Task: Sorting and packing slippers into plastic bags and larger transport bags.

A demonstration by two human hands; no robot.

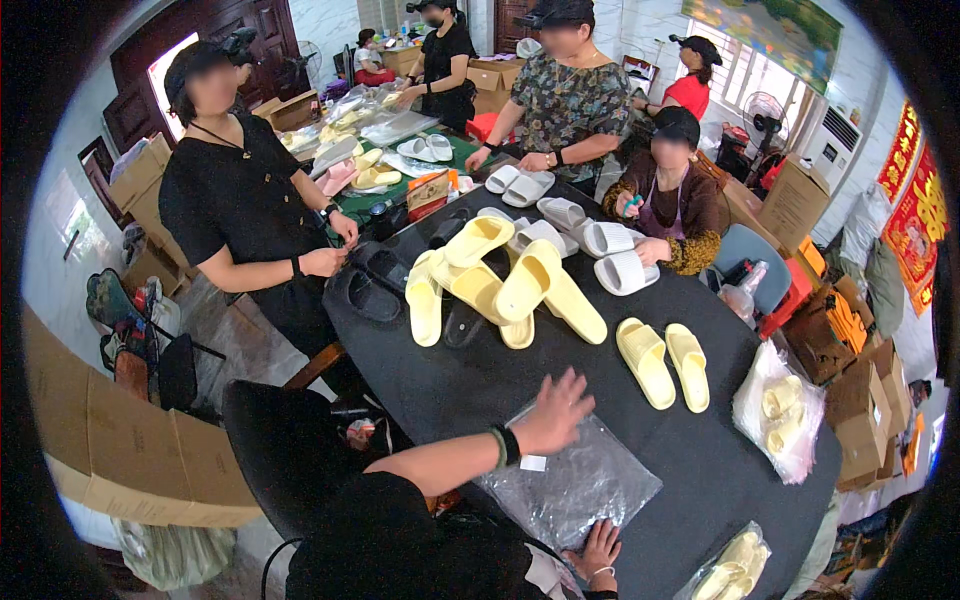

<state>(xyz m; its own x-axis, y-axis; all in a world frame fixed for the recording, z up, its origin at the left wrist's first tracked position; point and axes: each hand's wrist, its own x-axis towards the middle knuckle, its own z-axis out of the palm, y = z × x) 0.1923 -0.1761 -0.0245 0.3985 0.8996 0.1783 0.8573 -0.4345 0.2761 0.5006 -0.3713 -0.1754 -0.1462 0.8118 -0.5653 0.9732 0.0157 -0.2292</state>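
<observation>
A clear plastic bag [590,475] with a small white label lies flat on the dark table. My left hand [552,412] is over its far edge, fingers spread and slightly blurred, holding nothing; whether it touches the bag I cannot tell. At the near edge, my right hand [597,550] rests with its fingers stretched out on the plastic. Beyond the bag is a heap of pale yellow slippers [530,280]. A separate pair of yellow slippers [648,362] sits side by side to the right.
Bagged yellow slippers [785,410] lie at the table's right edge, and another bagged pair [735,565] is nearer. Black slippers [375,280] and grey slippers [610,240] are farther back. Several people stand or sit around the tables. Cardboard boxes [130,440] line the left.
</observation>
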